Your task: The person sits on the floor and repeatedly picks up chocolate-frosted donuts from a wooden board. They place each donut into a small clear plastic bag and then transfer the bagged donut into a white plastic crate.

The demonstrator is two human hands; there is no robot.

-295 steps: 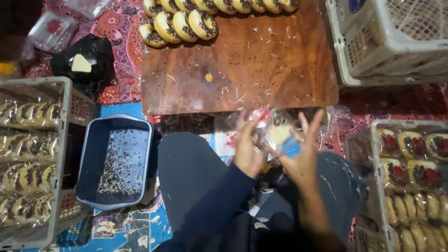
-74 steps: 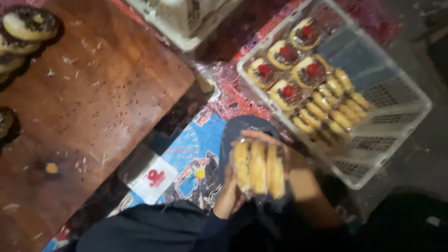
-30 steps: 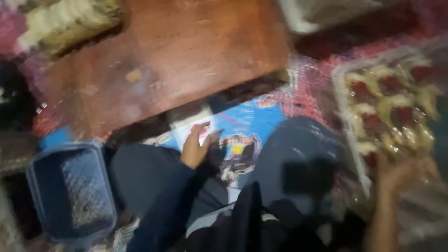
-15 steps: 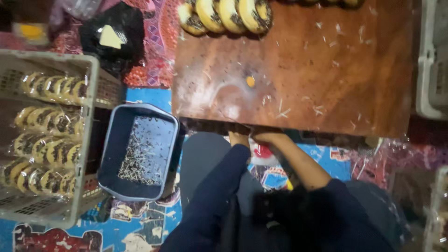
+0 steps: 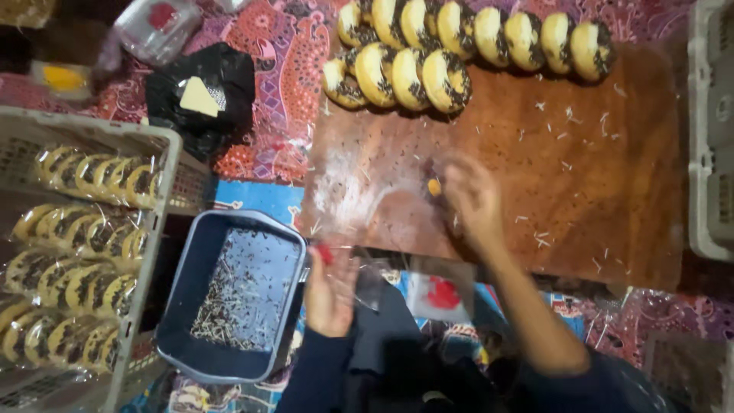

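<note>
Board surface (image 5: 581, 176), brown wood and rectangular, fills the upper right and is scattered with pale shreds and dark sprinkles; round buns (image 5: 428, 53) with dark sprinkled faces stand on edge in two rows along its far side. Wire-mesh crate (image 5: 164, 164) at the left holds rows of the same buns sealed in clear bags. Dark blue rectangular tub (image 5: 183, 298), smooth-walled with rounded corners, sits just beside that crate and holds a loose layer of sprinkles and pale shreds. White plastic lattice crate (image 5: 707, 153) stands at the right edge; its contents cannot be seen. Black bag (image 5: 229, 84) with a pale wedge-shaped piece on it lies on the patterned red cloth (image 5: 283, 69) beyond the tub. Clear plastic bag (image 5: 382, 268) with a red mark hangs off the near edge of the board, over the lap. Left hand (image 5: 330, 294) pinches the bag's left edge, fingers curled shut on the film. Right hand (image 5: 470, 199) lies over the board with fingers spread and blurred; whether it grips anything cannot be told. Half a second ago both hands sat together at the board's near edge; the right has since reached forward onto the wood.
</note>
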